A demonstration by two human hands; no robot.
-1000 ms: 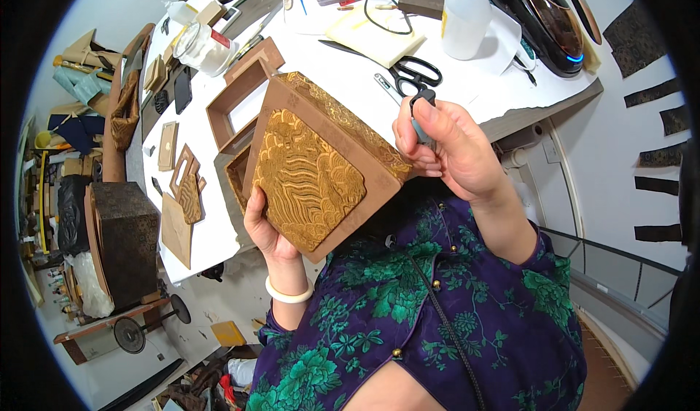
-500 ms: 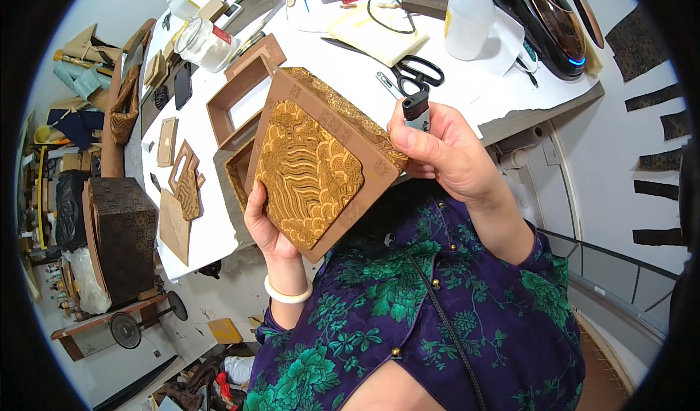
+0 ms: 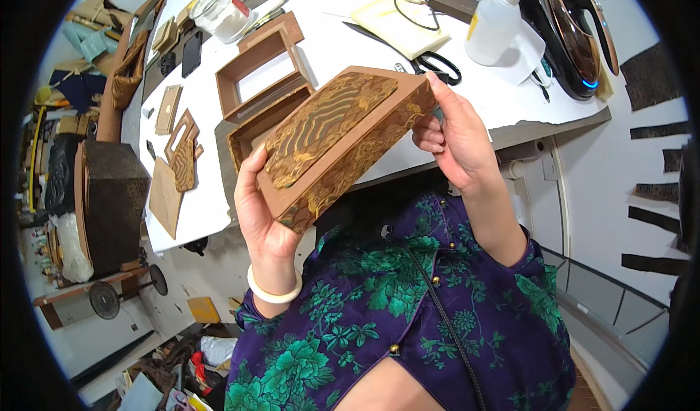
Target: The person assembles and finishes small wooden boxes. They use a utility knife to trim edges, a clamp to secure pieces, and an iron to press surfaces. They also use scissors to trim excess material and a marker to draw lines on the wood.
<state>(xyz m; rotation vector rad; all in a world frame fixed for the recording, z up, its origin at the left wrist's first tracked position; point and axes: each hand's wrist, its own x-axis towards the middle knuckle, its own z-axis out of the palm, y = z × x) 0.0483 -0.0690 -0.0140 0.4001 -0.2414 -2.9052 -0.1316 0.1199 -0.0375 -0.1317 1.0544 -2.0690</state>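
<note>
Here, the left hand (image 3: 264,210) grips the lower left end of a brocade-covered box (image 3: 328,134); the right hand (image 3: 461,143), thumb at the upper right corner (fingers curled, partly hidden), holds it too, tilted before the worktop (image 3: 547,127).

From the box (image 3: 350,134), the bench (image 3: 332,50) left a bare lane at 12 o'clock, between the frame (image 3: 253,60) at 10 and scissors (image 3: 418,65) at 2; the bottle (image 3: 494,30) stood beyond them. The right hand (image 3: 459,145) blocked 3.
</note>
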